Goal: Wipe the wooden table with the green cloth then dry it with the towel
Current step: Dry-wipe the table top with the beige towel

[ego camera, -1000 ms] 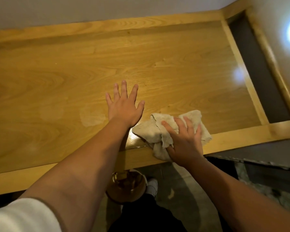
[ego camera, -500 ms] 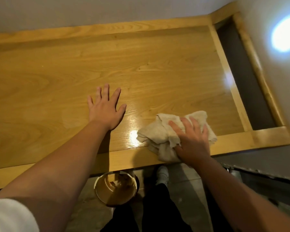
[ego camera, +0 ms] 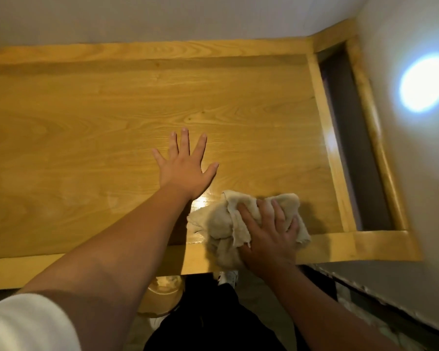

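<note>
The right hand [ego camera: 268, 238] lies palm down on a crumpled beige towel [ego camera: 228, 219], fingers [ego camera: 249, 216] spread and pressed into the cloth, at about 5 o'clock on the wooden table [ego camera: 112, 122]. The towel sits on the raised near rim [ego camera: 340, 245]; part of it lies on the panel inside the rim, and a fold hangs over the table's front edge at 6 o'clock. No green cloth can be seen.

The left hand [ego camera: 185, 168] is flat on the bare panel near the centre, fingers apart and straight, holding nothing, thumb pointing toward 3 o'clock. Its wrist is just beside the towel's left corner, and a bright wet-looking glare [ego camera: 199, 201] lies between the two.

From 7 through 12 to 2 o'clock the panel is bare wood, wide open to the left and to the far side. A raised rim runs along the far edge at 12 o'clock against the wall [ego camera: 162, 16]. At 3 o'clock a narrow wooden strip [ego camera: 327, 148] closes the panel, and beyond it a dark slot [ego camera: 350, 138] runs between that strip and the outer rim. Little room remains between the towel and that strip.

Below the front edge, a round tan bucket [ego camera: 162, 297] stands on the floor by the person's dark trousers [ego camera: 208, 320].
</note>
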